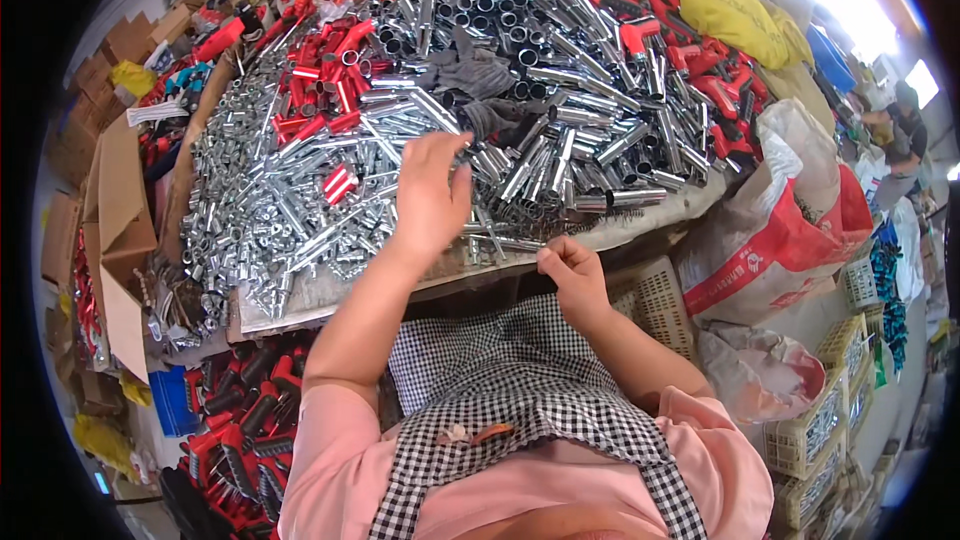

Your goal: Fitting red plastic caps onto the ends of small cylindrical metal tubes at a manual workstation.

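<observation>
My left hand (432,192) is over the middle of a heap of shiny metal parts, its fingers stretched and apart. It appears to hold nothing. Just beyond its fingertips lie dark grey work gloves (470,70) and chrome tubes (520,175). My right hand (575,278) is at the table's front edge, thumb and fingers pinched together. A thin metal rod (512,242) reaches toward its fingertips; whether they grip it I cannot tell. Small coil springs (540,213) lie near the edge, between the two hands. Left of my left hand are small metal fittings (250,170) and slim rods.
Red plastic handles (715,80) border the heap at the right and back. A cardboard box (122,200) stands at the left. Black-and-red tools (245,420) fill the space below. At the right are a white-and-red woven sack (770,230) and stacked crates (805,435).
</observation>
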Motion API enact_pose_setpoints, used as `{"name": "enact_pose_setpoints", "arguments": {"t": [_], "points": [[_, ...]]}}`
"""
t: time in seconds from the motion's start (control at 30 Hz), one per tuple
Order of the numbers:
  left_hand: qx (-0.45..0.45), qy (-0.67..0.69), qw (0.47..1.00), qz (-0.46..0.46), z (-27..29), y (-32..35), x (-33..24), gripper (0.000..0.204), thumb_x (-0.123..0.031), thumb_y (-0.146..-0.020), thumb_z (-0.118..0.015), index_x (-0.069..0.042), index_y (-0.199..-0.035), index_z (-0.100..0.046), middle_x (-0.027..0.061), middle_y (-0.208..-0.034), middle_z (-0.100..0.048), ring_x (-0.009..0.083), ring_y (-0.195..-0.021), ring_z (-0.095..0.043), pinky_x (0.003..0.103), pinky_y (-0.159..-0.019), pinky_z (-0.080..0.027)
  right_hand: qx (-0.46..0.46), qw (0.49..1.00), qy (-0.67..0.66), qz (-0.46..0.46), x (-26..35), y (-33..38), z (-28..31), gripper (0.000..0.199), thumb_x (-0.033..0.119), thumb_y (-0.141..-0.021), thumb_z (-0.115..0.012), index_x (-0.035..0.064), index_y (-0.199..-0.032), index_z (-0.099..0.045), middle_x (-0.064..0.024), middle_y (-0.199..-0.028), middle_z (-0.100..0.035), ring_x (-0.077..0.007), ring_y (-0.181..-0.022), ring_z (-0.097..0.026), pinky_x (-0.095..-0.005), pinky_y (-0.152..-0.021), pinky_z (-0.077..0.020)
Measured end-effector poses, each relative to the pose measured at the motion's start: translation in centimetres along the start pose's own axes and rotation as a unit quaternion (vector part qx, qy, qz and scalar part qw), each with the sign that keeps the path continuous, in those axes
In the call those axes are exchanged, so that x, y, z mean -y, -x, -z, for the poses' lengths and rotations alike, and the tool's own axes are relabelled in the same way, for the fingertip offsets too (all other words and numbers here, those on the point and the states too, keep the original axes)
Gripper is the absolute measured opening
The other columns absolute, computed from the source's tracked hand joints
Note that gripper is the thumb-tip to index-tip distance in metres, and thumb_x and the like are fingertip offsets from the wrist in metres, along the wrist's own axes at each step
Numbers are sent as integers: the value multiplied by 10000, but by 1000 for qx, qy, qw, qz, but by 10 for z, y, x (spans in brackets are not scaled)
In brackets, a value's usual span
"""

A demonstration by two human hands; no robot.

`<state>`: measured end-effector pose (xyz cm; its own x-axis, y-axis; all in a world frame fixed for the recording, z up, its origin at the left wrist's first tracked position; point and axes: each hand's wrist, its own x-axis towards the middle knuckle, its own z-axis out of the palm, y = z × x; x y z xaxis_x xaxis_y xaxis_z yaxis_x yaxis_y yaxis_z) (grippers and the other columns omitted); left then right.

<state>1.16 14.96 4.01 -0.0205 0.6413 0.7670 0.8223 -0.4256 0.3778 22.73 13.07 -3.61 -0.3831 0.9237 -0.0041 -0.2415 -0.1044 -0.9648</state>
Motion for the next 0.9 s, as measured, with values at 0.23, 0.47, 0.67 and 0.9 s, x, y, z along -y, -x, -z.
{"name": "enact_pose_setpoints", "arguments": {"t": [0.23,0.47,0.67,0.9], "points": [[110,37,991,-66,14,-8,-22,212,-47,-764,-621,-9,-971,-599,173,-944,-597,359,-887,-553,446,-809,-421,-2,981,165,102,-2,0,-6,205,65,-822,-641,63,-989,-523,19,-797,-530,-45,-722,-501,-220,-637,-440],[242,-135,930,-240,47,101,38,325,-173,-817,-603,21,-1066,-525,179,-1086,-520,380,-1077,-465,574,-972,-307,-68,981,116,143,6,16,22,250,101,-761,-643,31,-954,-502,-45,-727,-530,-122,-648,-521,-281,-597,-443],[176,-194,955,-135,50,137,88,396,-243,-907,-535,49,-1171,-496,211,-1178,-508,391,-1119,-447,537,-984,-309,-90,963,180,179,-1,15,18,285,99,-709,-673,33,-935,-514,-81,-735,-554,-197,-655,-559,-328,-602,-461],[247,-167,939,-174,81,135,87,416,-257,-916,-522,40,-1204,-476,210,-1203,-505,396,-1133,-438,519,-999,-308,24,898,317,304,23,5,1,215,150,-688,-661,80,-870,-572,-72,-785,-592,-288,-767,-573,-406,-663,-462]]}}
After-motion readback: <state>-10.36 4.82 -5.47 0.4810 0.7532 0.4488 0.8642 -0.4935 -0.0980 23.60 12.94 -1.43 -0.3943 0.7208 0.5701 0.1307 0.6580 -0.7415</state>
